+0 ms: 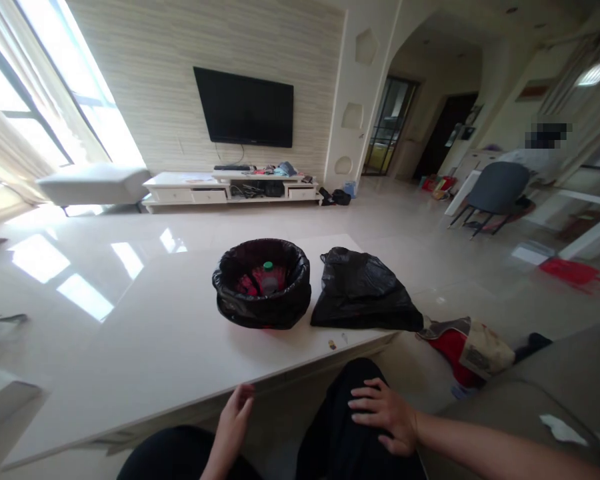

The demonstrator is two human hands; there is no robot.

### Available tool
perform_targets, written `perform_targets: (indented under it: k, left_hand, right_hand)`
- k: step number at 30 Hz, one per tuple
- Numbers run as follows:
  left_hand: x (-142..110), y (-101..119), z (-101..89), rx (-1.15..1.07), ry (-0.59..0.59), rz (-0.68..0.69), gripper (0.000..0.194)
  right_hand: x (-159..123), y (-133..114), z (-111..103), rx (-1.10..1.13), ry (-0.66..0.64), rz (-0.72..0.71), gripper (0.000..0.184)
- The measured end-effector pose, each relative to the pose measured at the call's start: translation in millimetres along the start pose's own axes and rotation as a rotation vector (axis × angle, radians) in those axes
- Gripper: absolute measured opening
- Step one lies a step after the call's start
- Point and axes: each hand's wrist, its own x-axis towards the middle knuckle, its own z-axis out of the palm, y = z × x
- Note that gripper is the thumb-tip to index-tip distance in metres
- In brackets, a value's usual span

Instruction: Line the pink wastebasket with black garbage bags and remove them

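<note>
My left hand (233,423) hangs by the near edge of the white table (145,347), fingers loosely stretched, holding nothing. Flat on my right knee, in dark trousers, rests my right hand (383,411), fingers spread and empty. Farther out on the table stands a small bin lined with a black bag (261,283); a bottle with a green cap (269,275) and red wrappers lie inside it. To its right lies a loose black plastic bag (363,292). Both are well beyond my hands.
A red and beige slipper-like thing (467,345) lies on the floor right of the table. A grey sofa (545,393) is at my right. A person sits on a grey chair (497,190) at the far right. TV (244,107) and white cabinet (230,188) stand ahead.
</note>
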Motion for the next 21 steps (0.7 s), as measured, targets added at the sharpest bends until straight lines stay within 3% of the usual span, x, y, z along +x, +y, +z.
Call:
perform_targets:
  k: [2,5,9,12,15,18,21]
  left_hand:
    - [-19,-6,19.6,0.196,0.058,-0.006,0.044]
    - [-25,5,41.8,0.5,0.148,-0.065,0.069]
    - [-16,23,50.5,0.716,0.235,-0.02,0.074]
    - [-13,19,52.9,0.772,0.153,-0.051,0.076]
    - [-12,4,57.4,0.772,0.051,0.022,0.082]
    - [-11,-8,59.7,0.727,0.067,0.11,0.088]
    - [-11,-13,58.0,0.642,0.064,0.112,0.093]
  right_hand:
    - [-8,-1,3,-0.015,0.013,0.006,0.068]
    - [-8,-2,5,-0.03,0.009,-0.008,0.067]
    - [-4,-4,4,-0.027,0.029,-0.025,0.065]
    - [-7,-4,5,-0.028,0.037,-0.009,0.065]
    - [-11,-2,6,-0.032,0.039,-0.025,0.065]
    - [-9,0,5,-0.027,0.059,-0.045,0.067]
    - [-6,0,4,-0.018,0.049,-0.041,0.068]
